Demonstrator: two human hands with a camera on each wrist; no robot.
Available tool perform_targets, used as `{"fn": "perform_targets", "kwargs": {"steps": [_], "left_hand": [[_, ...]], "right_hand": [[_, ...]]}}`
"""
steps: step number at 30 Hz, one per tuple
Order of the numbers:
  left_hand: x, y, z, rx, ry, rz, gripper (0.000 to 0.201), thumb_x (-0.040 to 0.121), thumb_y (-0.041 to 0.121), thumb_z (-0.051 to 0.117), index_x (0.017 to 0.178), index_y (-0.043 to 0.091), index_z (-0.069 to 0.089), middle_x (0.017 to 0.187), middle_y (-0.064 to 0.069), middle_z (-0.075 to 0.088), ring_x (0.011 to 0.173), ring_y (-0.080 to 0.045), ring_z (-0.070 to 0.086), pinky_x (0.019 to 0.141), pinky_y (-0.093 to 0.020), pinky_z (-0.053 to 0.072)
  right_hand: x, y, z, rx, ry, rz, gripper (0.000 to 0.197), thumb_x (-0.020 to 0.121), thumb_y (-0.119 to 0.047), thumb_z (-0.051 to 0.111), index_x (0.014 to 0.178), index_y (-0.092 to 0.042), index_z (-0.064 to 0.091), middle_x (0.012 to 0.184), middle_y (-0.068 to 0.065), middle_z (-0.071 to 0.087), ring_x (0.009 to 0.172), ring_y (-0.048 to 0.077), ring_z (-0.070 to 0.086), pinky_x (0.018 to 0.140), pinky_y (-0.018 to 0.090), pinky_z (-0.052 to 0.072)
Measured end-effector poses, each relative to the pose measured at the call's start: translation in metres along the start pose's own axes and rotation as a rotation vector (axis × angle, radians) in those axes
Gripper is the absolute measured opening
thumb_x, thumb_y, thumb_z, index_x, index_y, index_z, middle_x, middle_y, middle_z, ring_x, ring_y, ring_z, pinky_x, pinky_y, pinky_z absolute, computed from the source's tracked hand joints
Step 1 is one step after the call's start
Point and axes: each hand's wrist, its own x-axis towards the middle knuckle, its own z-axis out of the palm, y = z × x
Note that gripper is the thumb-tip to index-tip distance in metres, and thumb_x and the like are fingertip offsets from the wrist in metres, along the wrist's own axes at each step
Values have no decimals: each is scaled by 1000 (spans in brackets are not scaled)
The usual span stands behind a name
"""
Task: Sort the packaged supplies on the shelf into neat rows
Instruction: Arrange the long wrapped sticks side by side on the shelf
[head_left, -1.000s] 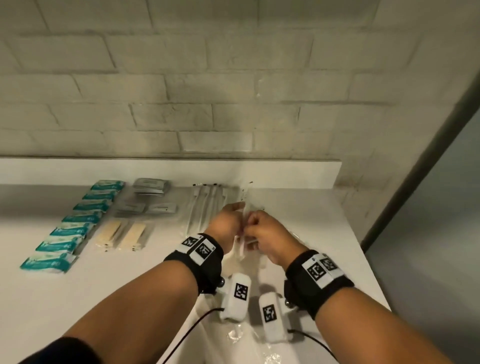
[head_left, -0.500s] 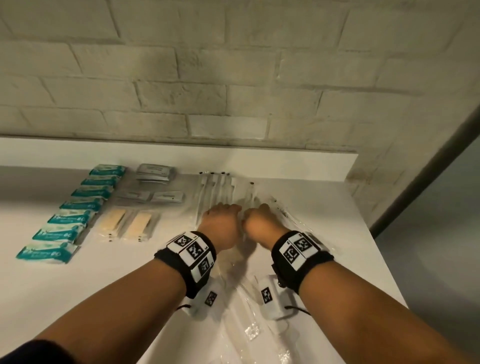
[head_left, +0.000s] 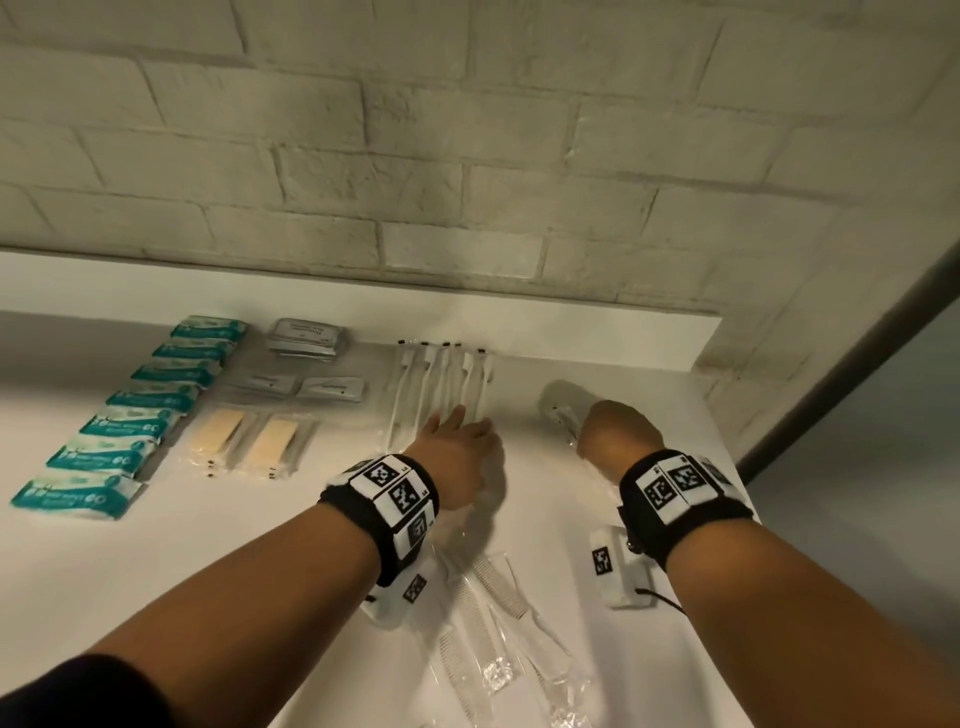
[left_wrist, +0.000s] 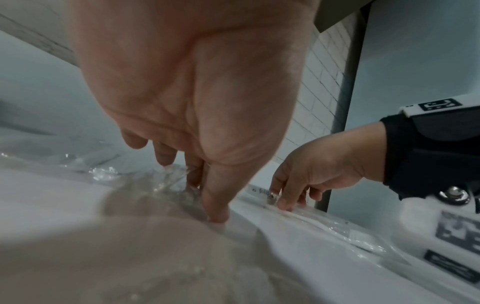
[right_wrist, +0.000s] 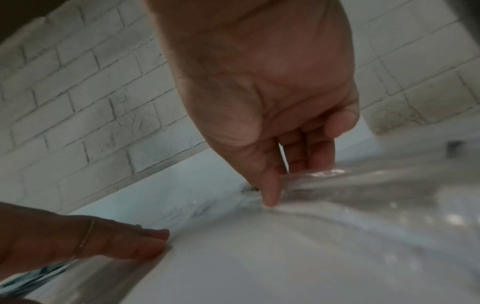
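Observation:
On the white shelf (head_left: 519, 519), a row of clear-wrapped white toothbrushes (head_left: 441, 384) lies against the back lip. My left hand (head_left: 457, 441) reaches onto the row's near ends, its straight fingers (left_wrist: 213, 201) pressing the wrappers flat. To the right, my right hand (head_left: 613, 431) is curled, thumb and fingers (right_wrist: 270, 185) pinching one more clear toothbrush packet (head_left: 563, 418) that lies on the shelf apart from the row. Its crinkled wrapper (right_wrist: 350, 185) trails back under the hand. The left hand (right_wrist: 103, 240) shows flat in the right wrist view.
A column of teal packets (head_left: 140, 400) runs down the left. Grey sachets (head_left: 306, 338) and beige packets (head_left: 244, 441) sit beside it. Clear-wrapped combs (head_left: 488, 597) lie loose under my forearms. A brick wall (head_left: 467, 156) backs the shelf, whose right edge (head_left: 727, 457) is near.
My hands were together at the middle around a packet. They have moved apart: the left onto the toothbrush row, the right out to the right with a packet.

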Motion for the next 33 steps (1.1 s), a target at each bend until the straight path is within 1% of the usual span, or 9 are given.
{"fn": "perform_targets", "kwargs": {"steps": [3,6,9,13,20,24,27,30,33], "left_hand": [[3,-1,0,18,-22,-9,65,95,23,44,152,19,14,162,2,5,148,-30,-5,119,-49,0],[1,1,-2,-9,-21,-8,64,95,19,43,152,16,14,162,-1,3,147,-34,-6,119,-50,1],[-3,2,-2,-39,13,-23,66,95,19,44,152,13,12,162,-5,0,147,-35,-7,119,-51,1],[-2,-2,-1,-52,4,-63,70,93,18,44,153,12,8,162,-5,-2,147,-33,-11,118,-50,-2],[-4,1,-8,-61,-41,-43,66,96,26,40,153,15,8,161,-6,2,147,-37,-8,118,-54,0],[-3,-1,-6,-58,-33,-52,70,94,22,41,153,16,3,161,-5,2,147,-37,-8,118,-53,0],[-4,1,-6,-63,-38,-59,74,93,21,41,153,18,-1,162,-5,-4,146,-36,-11,119,-52,-2],[-5,5,-10,-29,-66,-36,79,92,19,44,153,24,-5,160,-1,-14,145,-35,-18,118,-51,-6],[-2,9,-10,10,-110,-27,80,89,15,44,153,27,-3,161,2,-12,145,-34,-19,117,-52,-7]], "right_hand": [[2,-8,-13,36,75,-85,28,89,-27,55,105,-6,63,107,9,67,97,29,63,76,31,47],[-1,-26,-30,204,127,-208,44,86,-33,67,119,-4,60,122,13,62,113,30,58,90,32,44],[-9,-39,-38,349,148,-241,54,89,-38,63,131,-5,51,135,12,55,125,28,51,101,32,39],[-23,-40,-21,80,89,-332,35,95,-25,50,125,-10,60,132,10,58,121,29,53,100,32,42],[-52,-59,16,-139,-120,-519,33,98,-15,41,126,-5,54,125,16,59,113,32,57,94,38,46],[-28,-61,24,-225,-121,-492,53,98,-19,37,149,-17,26,156,11,23,140,36,28,111,50,30],[-16,-58,26,-216,-184,-518,60,99,-22,35,154,-24,11,162,7,4,147,34,12,117,51,19],[-12,-45,17,-75,28,-480,58,95,-29,44,150,-28,25,154,10,27,137,36,32,110,47,33],[-12,-21,1,31,199,-211,52,88,-36,56,135,-17,44,127,13,49,117,35,50,96,43,46]]}}
